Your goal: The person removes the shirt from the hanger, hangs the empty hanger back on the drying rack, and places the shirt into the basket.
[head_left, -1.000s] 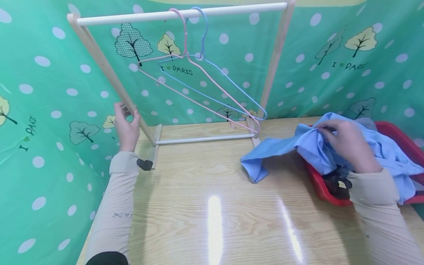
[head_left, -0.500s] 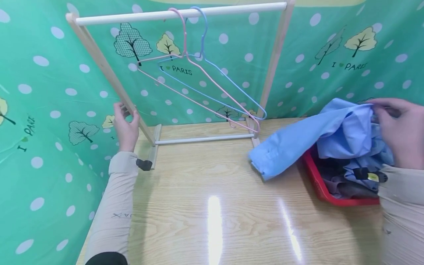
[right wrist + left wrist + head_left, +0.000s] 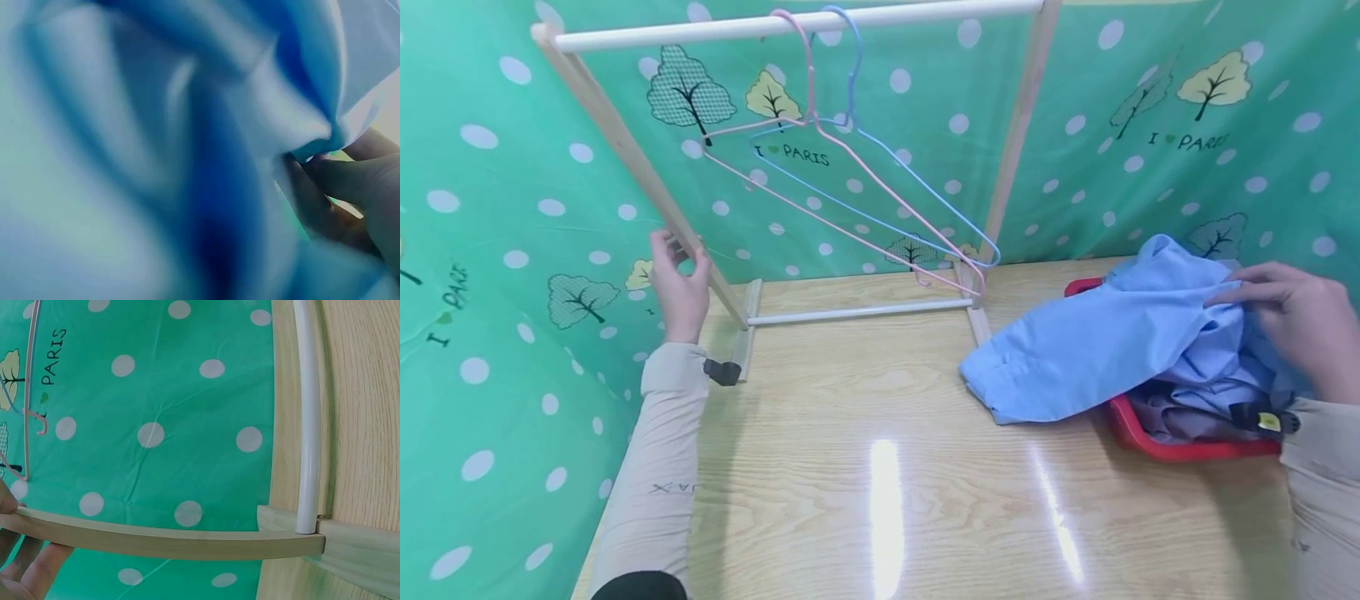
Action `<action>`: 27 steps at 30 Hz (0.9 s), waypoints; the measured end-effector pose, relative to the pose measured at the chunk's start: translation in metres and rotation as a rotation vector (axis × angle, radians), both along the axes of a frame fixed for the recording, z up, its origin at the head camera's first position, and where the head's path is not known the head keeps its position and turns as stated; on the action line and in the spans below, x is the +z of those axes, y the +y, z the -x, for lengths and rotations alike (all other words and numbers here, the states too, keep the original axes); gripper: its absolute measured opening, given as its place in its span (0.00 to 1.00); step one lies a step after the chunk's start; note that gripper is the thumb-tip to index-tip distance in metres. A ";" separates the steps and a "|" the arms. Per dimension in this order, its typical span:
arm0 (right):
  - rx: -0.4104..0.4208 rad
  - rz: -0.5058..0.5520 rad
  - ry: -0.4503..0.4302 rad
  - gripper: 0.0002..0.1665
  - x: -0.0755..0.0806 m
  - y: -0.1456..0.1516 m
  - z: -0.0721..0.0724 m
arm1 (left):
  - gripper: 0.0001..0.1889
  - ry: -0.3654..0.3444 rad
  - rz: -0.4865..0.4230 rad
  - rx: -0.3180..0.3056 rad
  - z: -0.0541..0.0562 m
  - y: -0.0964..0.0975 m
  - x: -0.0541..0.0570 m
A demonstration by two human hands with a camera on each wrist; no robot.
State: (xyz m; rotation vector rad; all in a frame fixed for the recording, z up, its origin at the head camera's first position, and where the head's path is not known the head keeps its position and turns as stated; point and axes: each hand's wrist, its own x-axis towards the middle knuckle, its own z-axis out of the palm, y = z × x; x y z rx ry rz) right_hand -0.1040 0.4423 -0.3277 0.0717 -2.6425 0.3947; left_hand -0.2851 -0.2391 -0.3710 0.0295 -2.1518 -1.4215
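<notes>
My left hand point(image 3: 681, 292) grips the left wooden post of a small clothes rack point(image 3: 625, 150), thumb on one side and fingers on the other; the left wrist view shows this hand point(image 3: 31, 569) at the edge. At the right, my right hand point(image 3: 1303, 321) pinches a light blue shirt point(image 3: 1090, 342) between thumb and fingers. One sleeve-like part lies out to the left over the tabletop, the rest bunched over a red basket point(image 3: 1195, 451). In the right wrist view the blurred folds of the shirt point(image 3: 156, 156) fill most of the picture, with my pinching fingertips at the right.
A pink hanger point(image 3: 880, 183) and a blue hanger point(image 3: 917, 179) hang from the rack's white top bar point(image 3: 700, 32). Darker clothes point(image 3: 1172, 417) lie in the basket. A green dotted cloth point(image 3: 910, 108) backs the wooden table point(image 3: 820, 467).
My right hand has moved right, drawing the shirt across the basket, then dropped slightly. The sleeve-like part now lies broader and flatter. My left hand stays on the post.
</notes>
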 end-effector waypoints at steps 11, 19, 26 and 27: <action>0.207 -0.182 -0.317 0.22 -0.041 0.010 -0.001 | 0.16 -0.006 0.005 0.006 0.000 0.001 0.000; 0.206 -0.167 -0.432 0.28 -0.034 -0.001 -0.002 | 0.16 -0.017 -0.008 0.007 -0.001 -0.002 -0.001; 0.046 -0.149 -0.377 0.25 -0.007 -0.032 -0.014 | 0.16 -0.017 -0.001 0.007 -0.002 -0.001 0.000; 0.034 -0.148 -0.352 0.24 -0.004 -0.040 -0.016 | 0.16 -0.018 0.000 0.006 -0.002 -0.001 0.000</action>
